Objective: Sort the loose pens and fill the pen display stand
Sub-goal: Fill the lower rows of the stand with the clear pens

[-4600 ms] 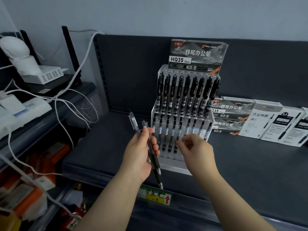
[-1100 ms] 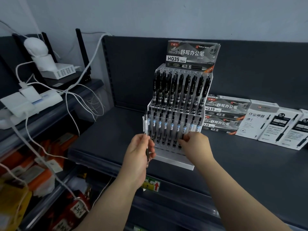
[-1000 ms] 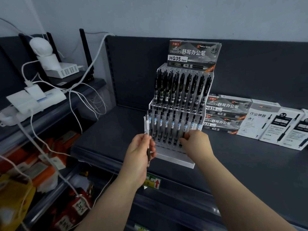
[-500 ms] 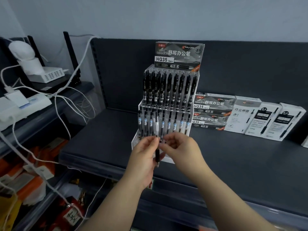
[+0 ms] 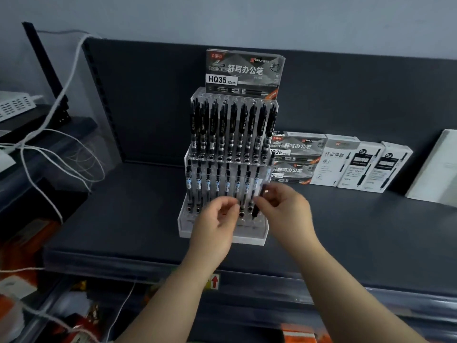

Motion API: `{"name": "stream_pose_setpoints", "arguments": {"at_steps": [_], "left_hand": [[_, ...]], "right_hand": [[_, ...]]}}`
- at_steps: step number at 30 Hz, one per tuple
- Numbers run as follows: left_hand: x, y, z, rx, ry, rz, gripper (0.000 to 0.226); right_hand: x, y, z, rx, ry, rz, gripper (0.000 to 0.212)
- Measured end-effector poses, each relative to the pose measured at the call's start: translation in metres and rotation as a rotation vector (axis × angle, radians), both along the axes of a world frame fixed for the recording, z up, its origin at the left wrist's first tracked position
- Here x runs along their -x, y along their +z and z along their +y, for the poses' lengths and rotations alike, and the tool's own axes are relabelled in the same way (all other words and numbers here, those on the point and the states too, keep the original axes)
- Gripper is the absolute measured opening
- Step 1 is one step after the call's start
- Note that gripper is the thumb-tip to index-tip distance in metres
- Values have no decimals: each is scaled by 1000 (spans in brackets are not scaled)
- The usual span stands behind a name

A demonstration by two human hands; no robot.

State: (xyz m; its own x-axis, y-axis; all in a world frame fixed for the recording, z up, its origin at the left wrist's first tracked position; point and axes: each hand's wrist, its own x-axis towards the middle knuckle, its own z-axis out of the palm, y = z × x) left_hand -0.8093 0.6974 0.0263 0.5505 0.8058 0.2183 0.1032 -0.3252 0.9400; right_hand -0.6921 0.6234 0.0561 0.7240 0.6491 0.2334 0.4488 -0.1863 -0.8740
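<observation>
The pen sits just right of frame centre, in the right hand, grip closed round it, at the lower row of the display stand. The left hand is loosely curled, apparently empty. A tilted entry could miss the slot and knock the neighbouring pens.

The pen has passed from the left hand, now empty, to the right hand, which pinches it before the stand.
</observation>
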Motion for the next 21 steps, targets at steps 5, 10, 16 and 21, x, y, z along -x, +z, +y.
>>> {"name": "stream_pose_setpoints", "arguments": {"at_steps": [5,10,16,21], "left_hand": [[5,-25,24,-621,0,339,20],[5,-33,31,-685,-5,363,15],[5,-31,33,-690,-19,366,17],[7,-31,32,-687,-36,353,21]], "right_hand": [[-11,-1,14,-13,-106,-29,8],[-10,-22,25,174,-93,-74,10],[-8,-30,30,348,-94,-168,22],[-7,-28,33,405,-104,-180,15]]}}
